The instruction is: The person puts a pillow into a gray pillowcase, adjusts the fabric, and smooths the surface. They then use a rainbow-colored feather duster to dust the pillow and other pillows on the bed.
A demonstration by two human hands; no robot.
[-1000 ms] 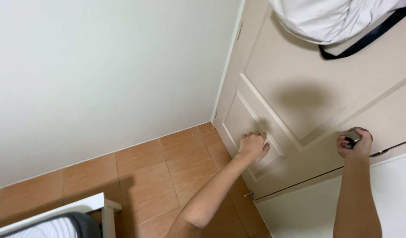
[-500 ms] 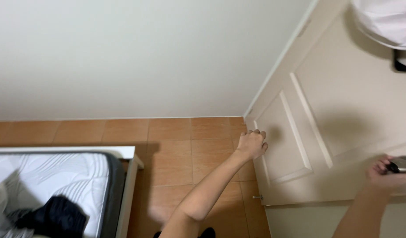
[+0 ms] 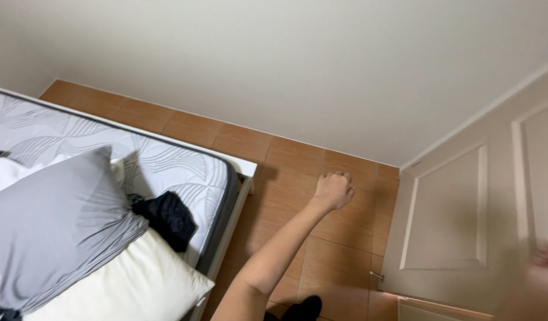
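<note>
Door point(image 3: 464, 226) is the thing nearest to both hands; it is cream, with raised panels, and it fills the right side of the view, where it meets the white wall point(image 3: 274, 65).

At the far left a bed point(image 3: 185, 172) stands against the wall, with a patterned grey and white mattress. On the mattress, near its left edge, lies a grey pillow point(image 3: 60, 220). A cream pillow point(image 3: 137, 279) lies partly under the grey one, at the front edge of the bed. Just beside them, toward the right edge of the mattress, there is a small black cloth point(image 3: 167, 217).

To the right of the bed, the floor point(image 3: 298, 160) is made of brown tiles. Above this floor hangs the left hand point(image 3: 332, 190), with the arm stretched out from the bottom of the view. Its fingers are curled together into a loose fist and they hold nothing. It is between the bed and the door and touches neither.

Near the lower edge of the door a small metal stopper point(image 3: 376, 275) stands out.

At the right edge of the view the right hand point(image 3: 544, 258) is in front of the door, but it is very blurred. I cannot tell if its fingers are apart or together, or if it touches the door.
</note>
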